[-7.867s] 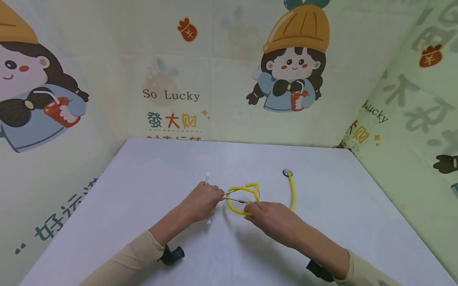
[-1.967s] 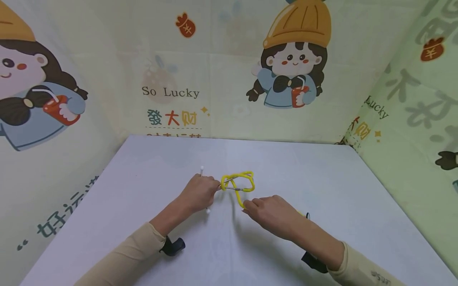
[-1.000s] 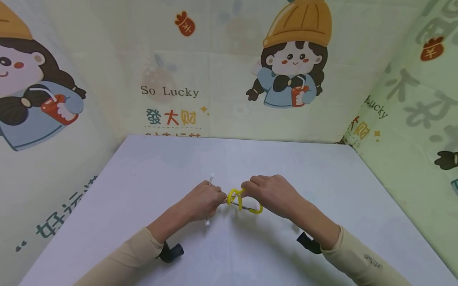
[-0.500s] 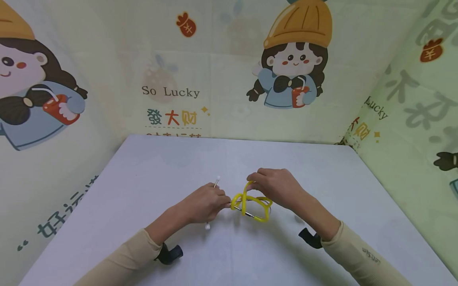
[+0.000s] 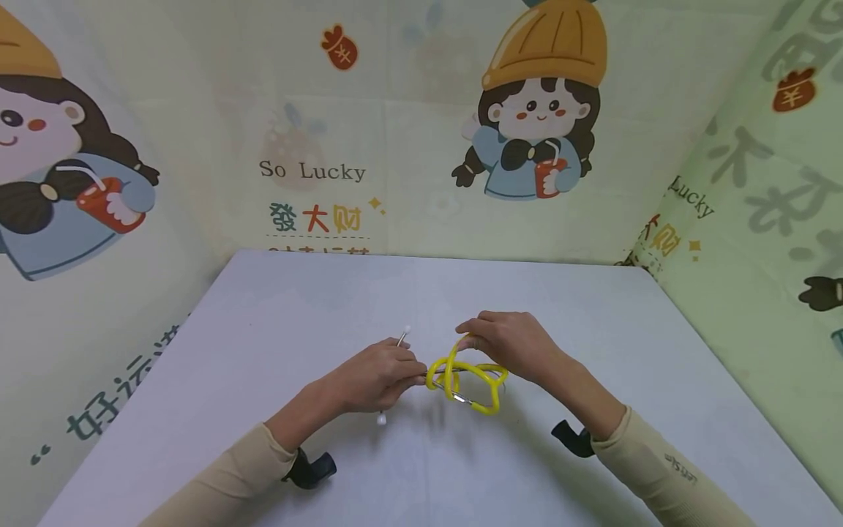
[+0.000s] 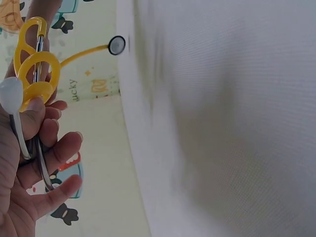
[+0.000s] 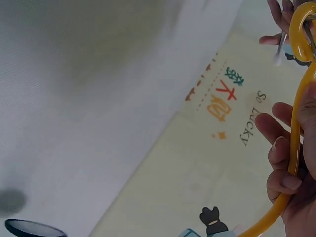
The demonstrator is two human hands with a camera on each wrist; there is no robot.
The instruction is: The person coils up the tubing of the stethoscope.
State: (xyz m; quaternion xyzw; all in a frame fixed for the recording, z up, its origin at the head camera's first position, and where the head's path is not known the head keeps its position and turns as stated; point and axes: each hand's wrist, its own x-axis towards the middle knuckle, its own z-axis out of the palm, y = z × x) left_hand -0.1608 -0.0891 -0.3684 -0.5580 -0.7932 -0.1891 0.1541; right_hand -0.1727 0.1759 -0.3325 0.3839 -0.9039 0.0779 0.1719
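Observation:
A stethoscope with yellow tubing is held above the table between both hands. My left hand grips its metal ear tubes, and a white ear tip sticks out below the hand, another above. The yellow tube is wrapped in a loop round the metal tubes, just right of the left fingers. My right hand pinches the tube above that loop; in the right wrist view the fingers curl round the yellow tube. The round chest piece hangs at the tube's free end in the left wrist view.
A white table lies under both hands, with patterned cloth walls behind and at the sides. Black wrist cameras are strapped under both forearms.
The chest piece has left the table, and the tube now winds round the metal tubes. My right hand has gone from below the stethoscope to above it, pulling the tube up.

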